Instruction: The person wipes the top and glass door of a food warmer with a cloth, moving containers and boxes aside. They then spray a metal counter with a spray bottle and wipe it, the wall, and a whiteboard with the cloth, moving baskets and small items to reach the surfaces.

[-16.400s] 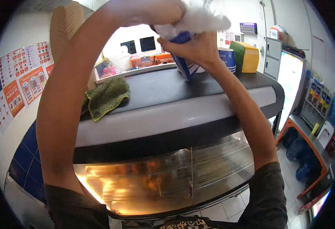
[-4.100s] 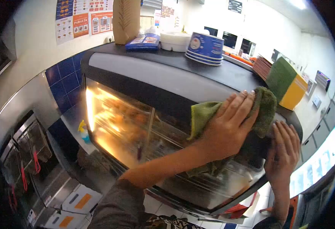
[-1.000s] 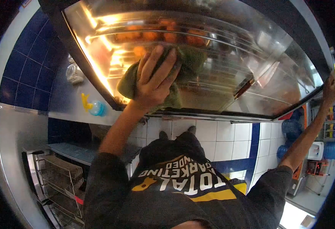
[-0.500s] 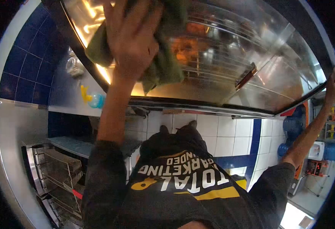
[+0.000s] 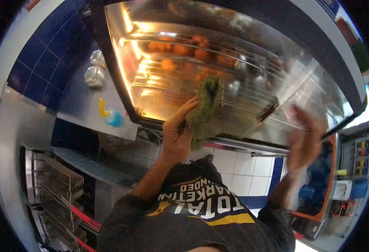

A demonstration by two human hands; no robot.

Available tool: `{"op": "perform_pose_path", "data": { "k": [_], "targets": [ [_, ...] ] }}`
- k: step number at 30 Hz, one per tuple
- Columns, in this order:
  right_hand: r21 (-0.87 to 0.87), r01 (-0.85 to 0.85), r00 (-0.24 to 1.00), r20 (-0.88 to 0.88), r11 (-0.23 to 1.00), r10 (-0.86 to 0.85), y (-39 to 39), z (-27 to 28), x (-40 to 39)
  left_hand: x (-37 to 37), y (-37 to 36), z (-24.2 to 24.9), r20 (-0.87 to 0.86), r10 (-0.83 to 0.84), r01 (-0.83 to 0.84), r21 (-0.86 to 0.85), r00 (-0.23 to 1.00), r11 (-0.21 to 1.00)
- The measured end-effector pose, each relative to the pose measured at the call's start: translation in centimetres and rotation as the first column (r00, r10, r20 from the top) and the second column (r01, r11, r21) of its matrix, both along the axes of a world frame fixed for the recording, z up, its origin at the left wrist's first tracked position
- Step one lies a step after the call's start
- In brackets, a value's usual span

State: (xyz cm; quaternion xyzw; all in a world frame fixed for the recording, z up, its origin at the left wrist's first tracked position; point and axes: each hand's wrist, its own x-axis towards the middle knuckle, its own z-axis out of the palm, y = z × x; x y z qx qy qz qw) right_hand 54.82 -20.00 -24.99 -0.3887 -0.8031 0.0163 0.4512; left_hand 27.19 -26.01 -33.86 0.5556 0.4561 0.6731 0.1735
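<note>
My left hand point(image 5: 179, 132) grips a green cloth point(image 5: 207, 109) near the lower edge of a glass-fronted display cabinet point(image 5: 150, 122). The cloth hangs bunched above and beside the fingers. Blurred by motion, my right hand point(image 5: 305, 140) is raised before the cabinet's lower right part, apart from the cloth; its fingers are smeared. Behind the glass, orange-brown food pieces point(image 5: 182, 49) lie on wire racks under warm light. A dark handle point(image 5: 268, 112) shows on the glass.
On a counter point(image 5: 77, 98) at the left stand a spray bottle with a yellow head point(image 5: 112, 117) and wrapped items point(image 5: 95, 77). Wire racks point(image 5: 60, 176) are at the lower left. White floor tiles point(image 5: 240, 185) show below the cabinet. Shelves point(image 5: 363, 153) stand at the right.
My left hand has come down and right with the cloth, from the upper glass to the cabinet's lower edge. My right hand has left the cabinet's right side and moved inward. The view has shifted.
</note>
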Motion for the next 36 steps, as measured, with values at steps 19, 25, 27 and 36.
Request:
{"op": "perform_pose_path", "data": {
  "k": [19,25,27,36],
  "targets": [
    [-0.855,-0.417,0.909,-0.4,0.309,0.121,-4.3,-11.1,-10.9,-27.1,-3.7,-21.0,-0.628,0.776,-0.998,-0.023,0.063,0.062],
    [-0.826,-0.329,0.944,-0.287,0.457,0.162,-4.7,-12.8,-10.4,-28.7,-2.8,-20.2,-0.356,0.7,-0.77,-0.451,0.619,0.452],
    [-0.824,-0.245,0.969,-0.204,0.51,0.135,-4.9,-13.1,-10.7,-28.8,-2.4,-20.1,-0.292,0.705,-0.743,-0.449,0.647,0.496],
    [-0.752,-0.244,0.969,-0.215,0.612,0.123,-5.2,-13.6,-10.8,-23.1,-4.8,-13.7,-0.19,0.787,-0.799,-0.292,0.587,0.525]
  ]
}}
